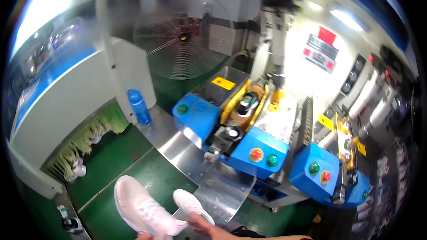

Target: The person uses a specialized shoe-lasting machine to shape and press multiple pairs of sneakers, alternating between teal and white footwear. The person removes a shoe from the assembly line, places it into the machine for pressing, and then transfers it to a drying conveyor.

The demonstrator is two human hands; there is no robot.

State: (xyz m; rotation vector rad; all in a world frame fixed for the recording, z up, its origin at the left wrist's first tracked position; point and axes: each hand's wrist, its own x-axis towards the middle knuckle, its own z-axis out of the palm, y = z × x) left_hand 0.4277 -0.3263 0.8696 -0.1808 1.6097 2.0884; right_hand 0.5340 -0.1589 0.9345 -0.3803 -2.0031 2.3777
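A pale pink lace-up sneaker (135,202) is tilted at the lower edge, its toe toward the far left. Only a bit of my left hand (144,236) shows, closed at the side of this sneaker. A second, similar sneaker (190,202) is just to the right, over the edge of the metal plate. My right hand (207,228) comes in from the lower right with its fingers closed on the heel end of that second sneaker. The fingertips are partly hidden by the shoe, close to the first sneaker's tongue.
A metal ledge (218,191) fronts a machine with blue button boxes (258,151) and a yellow-sided clamp station (244,106). A similar station (318,169) stands farther right. At left, a conveyor tunnel with bristle curtain (102,124) carries shoes on a green belt. A blue bottle (139,106) and a fan (182,35) stand behind.
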